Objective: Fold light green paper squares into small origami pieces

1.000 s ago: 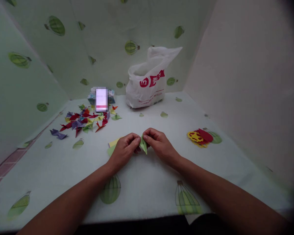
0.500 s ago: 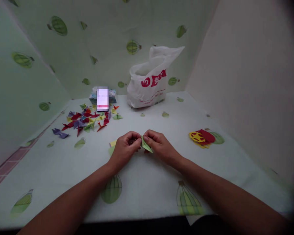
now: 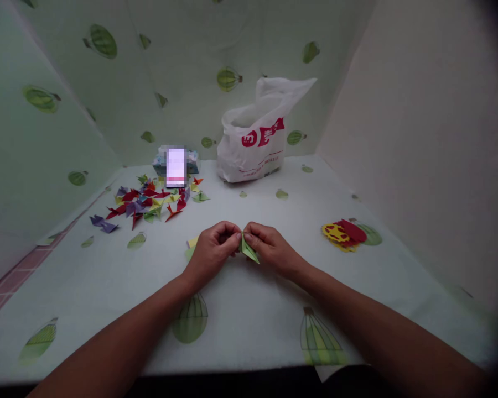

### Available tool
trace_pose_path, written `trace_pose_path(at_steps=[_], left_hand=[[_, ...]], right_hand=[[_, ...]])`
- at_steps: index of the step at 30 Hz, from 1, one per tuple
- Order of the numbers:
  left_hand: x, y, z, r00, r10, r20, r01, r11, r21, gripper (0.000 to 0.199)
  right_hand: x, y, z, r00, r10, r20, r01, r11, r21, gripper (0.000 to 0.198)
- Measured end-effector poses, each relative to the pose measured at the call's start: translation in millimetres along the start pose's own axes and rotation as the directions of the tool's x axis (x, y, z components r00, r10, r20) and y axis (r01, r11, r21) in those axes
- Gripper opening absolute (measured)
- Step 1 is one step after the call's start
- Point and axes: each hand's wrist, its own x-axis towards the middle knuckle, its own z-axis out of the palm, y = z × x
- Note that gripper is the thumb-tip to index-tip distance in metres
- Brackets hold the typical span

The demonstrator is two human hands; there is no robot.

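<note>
While left grip (image 3: 211, 249) and right grip (image 3: 273, 249) are pinching paper (image 3: 249, 252), its long axis is slanting nearward-right. Right grip is lying nearer.

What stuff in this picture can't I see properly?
All in the head view:
Green folded paper: its upper end is hidden by the left hand and the right hand.
Paper sheets: partly covered by the left hand, so I can't count them.
Lit screen: blurred into blocks, so unreadable.
White bag: its front hides anything inside.
</note>
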Motion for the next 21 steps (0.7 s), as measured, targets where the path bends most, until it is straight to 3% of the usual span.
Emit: trace_pose_path(at_steps=[10, 18, 21], left_hand=[[-1.0, 6.1, -1.1, 1.0, -0.013, -0.011, 0.014, 0.996, 0.083, 0.017], [1.2, 5.0, -2.0, 0.999, -0.042, 0.029, 0.043, 0.999, -0.033, 0.014], [1.5, 5.6, -2.6, 0.998, -0.062, 0.027, 0.063, 0.997, -0.033, 0.014]], right_hand=[[0.1, 2.2, -0.4, 0.999, -0.03, 0.032, 0.032, 0.997, -0.072, 0.026], [-0.1, 2.4, 0.4, 0.996, 0.075, 0.054, -0.081, 0.991, 0.11, 0.027], [0.2, 2.4, 0.2, 0.998, 0.047, 0.051, -0.051, 0.997, 0.066, 0.027]])
